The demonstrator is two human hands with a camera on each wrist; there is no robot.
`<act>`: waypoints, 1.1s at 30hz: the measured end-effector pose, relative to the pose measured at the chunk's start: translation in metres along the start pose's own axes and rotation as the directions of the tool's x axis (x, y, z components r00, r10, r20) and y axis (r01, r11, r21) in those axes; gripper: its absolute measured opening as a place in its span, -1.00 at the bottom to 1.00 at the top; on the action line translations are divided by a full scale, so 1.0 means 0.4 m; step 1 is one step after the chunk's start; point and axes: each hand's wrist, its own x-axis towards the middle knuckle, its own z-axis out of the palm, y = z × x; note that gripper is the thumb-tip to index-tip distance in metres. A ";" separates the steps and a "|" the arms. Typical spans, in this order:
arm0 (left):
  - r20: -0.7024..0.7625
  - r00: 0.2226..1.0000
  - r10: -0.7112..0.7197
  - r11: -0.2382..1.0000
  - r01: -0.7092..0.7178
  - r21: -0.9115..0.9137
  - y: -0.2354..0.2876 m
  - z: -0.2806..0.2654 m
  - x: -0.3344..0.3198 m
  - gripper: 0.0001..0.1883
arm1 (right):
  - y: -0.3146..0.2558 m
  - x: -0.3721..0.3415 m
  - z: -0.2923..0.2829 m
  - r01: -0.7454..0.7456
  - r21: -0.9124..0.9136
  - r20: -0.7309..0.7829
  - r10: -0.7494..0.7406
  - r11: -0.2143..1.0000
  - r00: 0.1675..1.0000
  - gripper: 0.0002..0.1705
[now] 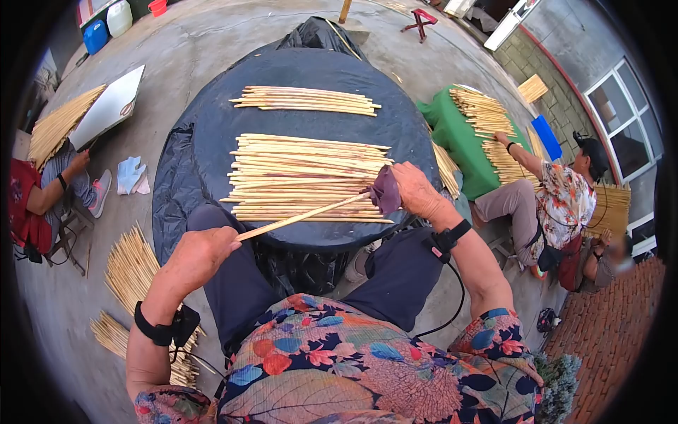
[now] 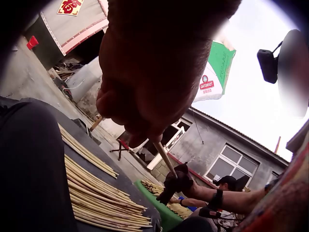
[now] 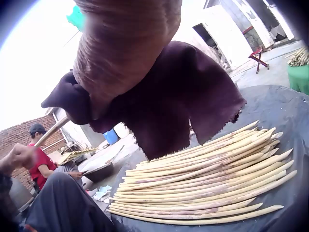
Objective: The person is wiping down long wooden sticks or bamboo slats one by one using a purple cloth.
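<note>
My left hand [image 1: 204, 258] grips one end of a pale, cut plant stalk [image 1: 304, 214], which slants up to the right across my lap. A dark purple cloth [image 1: 385, 191] is wrapped round the stalk's other end, and my right hand [image 1: 418, 189] holds the stalk through it. In the right wrist view the torn-edged cloth [image 3: 178, 101] hangs from the fingers over the table's stalks. Just beyond my hands lies a wide row of similar stalks [image 1: 304, 169] on the round, black-covered table [image 1: 191, 152]. A smaller row [image 1: 307, 99] lies farther back.
More stalks [image 1: 131, 265] lie on the ground at my left. A person [image 1: 565, 184] works at a green-covered table [image 1: 452, 131] on the right. Another person in red [image 1: 32, 201] sits at the left near a white board [image 1: 109, 109]. A folding stool [image 1: 419, 22] stands beyond.
</note>
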 end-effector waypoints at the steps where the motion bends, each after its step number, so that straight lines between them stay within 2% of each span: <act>1: 0.012 1.000 -0.015 1.000 0.016 -0.019 -0.018 -0.001 -0.014 -0.85 | 0.024 -0.019 0.001 0.009 0.004 0.001 -0.009 1.000 1.000 -0.84; 2: 0.010 1.000 -0.025 0.999 0.025 -0.020 -0.052 -0.006 -0.040 -0.85 | 0.060 -0.054 0.006 -0.157 -0.047 0.027 0.158 0.986 0.987 -0.84; 3: -0.003 0.997 -0.073 0.990 0.072 -0.123 -0.098 -0.014 -0.072 -0.85 | 0.086 -0.081 0.005 -0.319 -0.102 0.044 0.325 0.942 0.945 -0.85; 4: -0.015 0.992 -0.124 0.967 0.117 -0.226 -0.116 -0.021 -0.087 -0.83 | 0.089 -0.104 -0.004 -0.492 0.112 -0.049 0.499 0.863 0.865 -0.82; 5: -0.027 0.991 -0.133 0.966 0.124 -0.225 -0.119 -0.023 -0.090 -0.83 | 0.093 -0.112 -0.009 -0.601 0.332 -0.101 0.660 0.728 0.744 -0.80; 6: 0.065 0.945 -0.319 0.784 0.302 -0.542 -0.106 -0.032 -0.088 -0.81 | 0.102 -0.122 0.020 -0.698 0.631 0.069 0.871 0.340 0.487 -0.67; 7: 0.218 0.869 -0.445 0.474 0.435 -0.765 -0.090 -0.034 -0.081 -0.78 | 0.079 -0.103 0.020 -0.700 0.631 0.074 0.872 0.335 0.484 -0.67; 8: 0.184 0.888 -0.421 0.444 0.379 -0.812 -0.069 -0.008 -0.055 -0.78 | 0.049 -0.066 0.026 -0.497 0.823 0.006 0.871 0.275 0.492 -0.64; 9: 0.204 0.883 -0.423 0.449 0.399 -0.799 -0.047 0.007 -0.022 -0.80 | 0.029 -0.027 0.030 -0.244 0.947 -0.070 0.872 0.211 0.484 -0.60; 10: 0.208 0.892 -0.401 0.410 0.377 -0.830 -0.031 0.028 0.008 -0.80 | 0.019 -0.010 0.042 -0.013 0.992 0.114 0.864 -0.123 0.491 -0.56; 11: 0.214 0.901 -0.377 0.368 0.357 -0.859 -0.013 0.047 0.035 -0.81 | 0.008 0.006 0.050 0.128 0.944 0.190 0.816 -0.305 0.546 -0.52; 13: 0.186 0.925 -0.332 0.361 0.307 -0.881 0.024 0.077 0.088 -0.82 | -0.034 0.045 0.046 0.223 0.859 0.192 0.693 -0.461 0.695 -0.47; 14: 0.185 0.925 -0.333 0.360 0.306 -0.881 0.045 0.088 0.110 -0.82 | -0.054 0.058 0.038 0.221 0.859 0.192 0.692 -0.461 0.696 -0.47; 16: 0.117 0.952 -0.282 0.416 0.231 -0.880 0.078 0.105 0.145 -0.82 | -0.093 0.081 0.022 0.285 0.744 0.230 0.631 -0.605 0.741 -0.41; 17: 0.119 0.952 -0.283 0.414 0.233 -0.880 0.087 0.112 0.159 -0.82 | -0.104 0.087 0.019 0.283 0.743 0.233 0.631 -0.607 0.740 -0.41; 19: 0.061 0.966 -0.251 0.486 0.180 -0.855 0.100 0.127 0.181 -0.82 | -0.120 0.095 0.017 0.275 0.711 0.239 0.590 -0.648 0.772 -0.40; 20: 0.083 0.968 -0.236 0.417 0.178 -0.892 0.102 0.139 0.191 -0.81 | -0.129 0.096 0.022 0.277 0.712 0.238 0.593 -0.645 0.770 -0.40; 21: 0.082 0.969 -0.232 0.418 0.176 -0.891 0.114 0.144 0.201 -0.81 | -0.138 0.097 0.028 0.272 0.703 0.241 0.580 -0.657 0.779 -0.40; 23: 0.062 0.973 -0.222 0.510 0.170 -0.843 0.144 0.155 0.217 -0.78 | -0.163 0.107 0.040 0.266 0.694 0.240 0.563 -0.669 0.791 -0.41; 25: 0.030 0.979 -0.200 0.524 0.133 -0.841 0.156 0.183 0.237 -0.76 | -0.198 0.118 0.054 0.205 0.734 0.274 0.558 -0.647 0.783 -0.45; 26: 0.080 0.974 -0.214 0.486 0.177 -0.856 0.157 0.197 0.248 -0.75 | -0.221 0.124 0.050 0.184 0.689 0.298 0.505 -0.701 0.810 -0.52; 27: 0.132 0.966 -0.222 0.449 0.221 -0.866 0.155 0.212 0.259 -0.74 | -0.244 0.131 0.063 0.191 0.690 0.294 0.511 -0.699 0.808 -0.52; 28: 0.064 0.979 -0.194 0.521 0.158 -0.839 0.152 0.228 0.269 -0.73 | -0.266 0.141 0.079 0.189 0.751 0.322 0.600 -0.633 0.732 -0.56; 29: 0.064 0.981 -0.185 0.525 0.154 -0.837 0.150 0.236 0.277 -0.73 | -0.279 0.152 0.092 0.175 0.808 0.336 0.684 -0.562 0.647 -0.61; 30: 0.131 0.968 -0.216 0.499 0.225 -0.837 0.151 0.243 0.283 -0.72 | -0.282 0.158 0.107 0.179 0.811 0.331 0.689 -0.557 0.644 -0.61; 31: 0.198 0.949 -0.246 0.472 0.295 -0.831 0.151 0.254 0.287 -0.72 | -0.281 0.161 0.126 0.202 0.812 0.353 0.737 -0.548 0.577 -0.65; 32: 0.134 0.960 -0.244 0.564 0.253 -0.786 0.135 0.287 0.292 -0.72 | -0.278 0.166 0.140 0.229 0.812 0.372 0.779 -0.536 0.505 -0.69; 33: 0.132 0.963 -0.237 0.571 0.248 -0.782 0.124 0.308 0.294 -0.72 | -0.275 0.174 0.150 0.237 0.814 0.364 0.784 -0.530 0.503 -0.69</act>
